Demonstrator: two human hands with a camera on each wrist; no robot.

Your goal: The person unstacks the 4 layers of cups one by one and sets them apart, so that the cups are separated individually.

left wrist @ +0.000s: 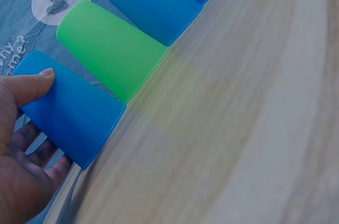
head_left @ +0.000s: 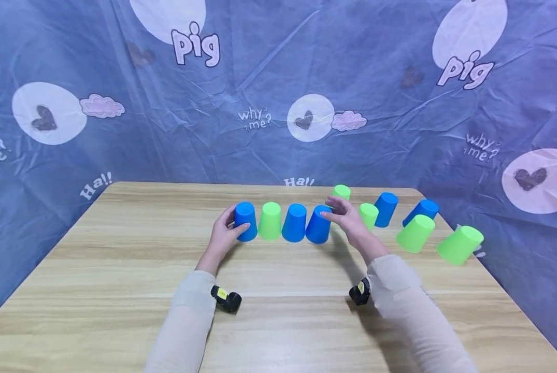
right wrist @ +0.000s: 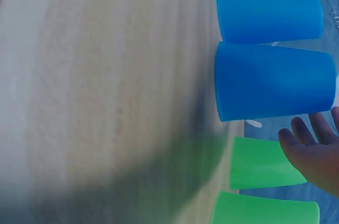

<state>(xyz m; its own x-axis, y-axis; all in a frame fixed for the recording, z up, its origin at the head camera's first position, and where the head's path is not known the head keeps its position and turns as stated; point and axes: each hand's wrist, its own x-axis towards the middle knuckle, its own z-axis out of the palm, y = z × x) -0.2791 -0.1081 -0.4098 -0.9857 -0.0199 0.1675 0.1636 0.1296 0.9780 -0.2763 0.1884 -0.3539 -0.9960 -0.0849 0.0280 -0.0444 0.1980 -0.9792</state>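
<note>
Four cups stand upside down side by side in the head view: a leftmost blue cup (head_left: 245, 223), a green cup (head_left: 270, 221), a middle blue cup (head_left: 294, 224) and a right-end blue cup (head_left: 317, 228). My left hand (head_left: 221, 234) holds the leftmost cup, thumb across its front and fingers behind, as the left wrist view confirms. Beside the right-end cup is my right hand (head_left: 351, 223), its thumb at the cup's upper side and its other fingers extended. In the right wrist view those fingers (right wrist: 303, 131) lie loosely by the cup's narrow end.
Behind the right hand stand a far green cup (head_left: 341, 192) and another green cup (head_left: 369, 215). Farther right are two blue cups (head_left: 386, 210) and two green cups (head_left: 461, 245), near the wooden table's (head_left: 278, 331) right edge. A printed blue cloth (head_left: 259, 150) hangs behind.
</note>
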